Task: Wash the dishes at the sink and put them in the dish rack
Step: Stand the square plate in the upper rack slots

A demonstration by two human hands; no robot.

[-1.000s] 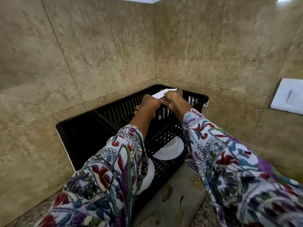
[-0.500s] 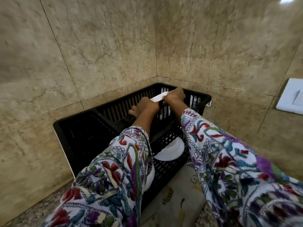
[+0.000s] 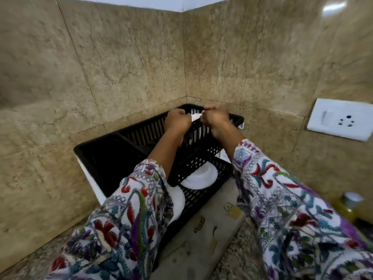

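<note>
A black slatted dish rack point(image 3: 105, 158) stands in the wall corner. Both my hands reach into its far end and grip one white dish point(image 3: 196, 117), held on edge just above the rack's far rim. My left hand point(image 3: 177, 121) closes on the dish's left side and my right hand point(image 3: 216, 118) on its right side; most of the dish is hidden behind them. A white plate point(image 3: 199, 176) lies in the rack's near right part. Another white plate point(image 3: 178, 203) shows partly under my left sleeve.
Tiled walls close in on the rack at the left and back. A white switch and socket plate point(image 3: 341, 119) is on the right wall. A patterned mat point(image 3: 201, 243) lies on the speckled counter before the rack. A yellow bottle point(image 3: 347, 207) stands at the right.
My hands have risen a little with the white dish, from low against the rack's back slats to its far rim. The camera view has tilted upward.
</note>
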